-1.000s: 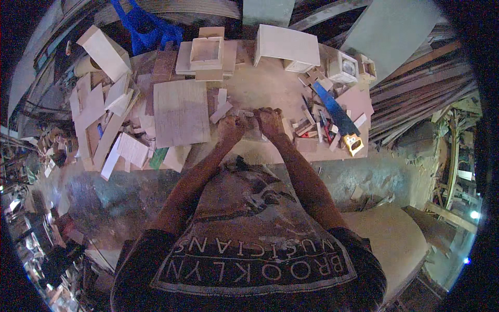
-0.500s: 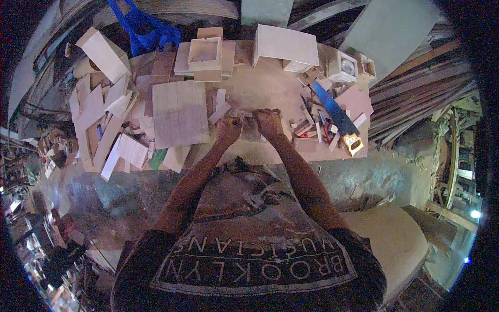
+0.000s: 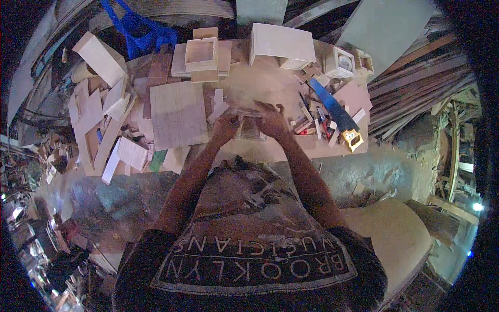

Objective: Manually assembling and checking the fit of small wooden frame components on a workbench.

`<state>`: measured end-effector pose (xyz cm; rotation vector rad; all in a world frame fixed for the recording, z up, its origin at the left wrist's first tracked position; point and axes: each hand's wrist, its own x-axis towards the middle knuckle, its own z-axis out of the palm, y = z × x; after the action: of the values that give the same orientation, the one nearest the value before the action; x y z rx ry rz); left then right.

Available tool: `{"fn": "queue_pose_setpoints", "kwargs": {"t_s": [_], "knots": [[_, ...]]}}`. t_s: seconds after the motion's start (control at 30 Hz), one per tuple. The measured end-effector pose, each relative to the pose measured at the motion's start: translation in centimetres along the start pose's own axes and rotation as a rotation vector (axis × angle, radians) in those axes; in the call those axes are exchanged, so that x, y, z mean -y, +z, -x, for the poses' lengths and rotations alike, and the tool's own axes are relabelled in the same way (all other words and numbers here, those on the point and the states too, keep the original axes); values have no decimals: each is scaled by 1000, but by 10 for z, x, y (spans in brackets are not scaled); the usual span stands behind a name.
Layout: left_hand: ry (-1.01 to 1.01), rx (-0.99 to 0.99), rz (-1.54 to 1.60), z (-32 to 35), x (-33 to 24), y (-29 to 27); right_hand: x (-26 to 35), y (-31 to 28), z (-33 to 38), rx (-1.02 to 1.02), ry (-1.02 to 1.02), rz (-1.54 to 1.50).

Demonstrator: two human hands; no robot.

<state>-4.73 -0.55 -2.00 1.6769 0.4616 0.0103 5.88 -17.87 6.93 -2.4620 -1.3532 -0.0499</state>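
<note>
A small, pale wooden frame (image 3: 247, 111) stands at the near side of the workbench, between my hands and partly covered by them. My left hand (image 3: 226, 126) is closed, its fingers curled against the frame's left side. On the other side my right hand (image 3: 271, 122) has its fingers stretched out along the frame's far right corner. Two short wood strips (image 3: 218, 110) lie left of the frame, beside a large square wooden panel (image 3: 178, 113). Blur hides the fingertips' exact contact.
A blue-bladed handsaw (image 3: 335, 112) lies at the right among wood offcuts and small tools. Wooden boxes (image 3: 282, 42) stand along the bench's far edge, with a shallow open box (image 3: 201, 52) on stacked boards. Loose boards (image 3: 106, 140) crowd the left end. A blue plastic chair (image 3: 143, 34) is behind.
My right hand has opened from a closed grip, its fingers now reaching out. My left hand stays closed at the frame. The view has shifted slightly.
</note>
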Motion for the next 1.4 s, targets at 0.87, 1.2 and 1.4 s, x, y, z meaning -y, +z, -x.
{"fn": "queue_pose_setpoints", "kwargs": {"t_s": [0.87, 1.2, 1.4], "knots": [[541, 477, -594, -9, -27, -34, -19, -8, 50, 382, 212, -276], [477, 491, -655, -7, -33, -32, -23, -1, 53, 322, 178, -232], [401, 489, -699, -5, -44, -34, -20, -5, 49, 380, 196, -205]]}}
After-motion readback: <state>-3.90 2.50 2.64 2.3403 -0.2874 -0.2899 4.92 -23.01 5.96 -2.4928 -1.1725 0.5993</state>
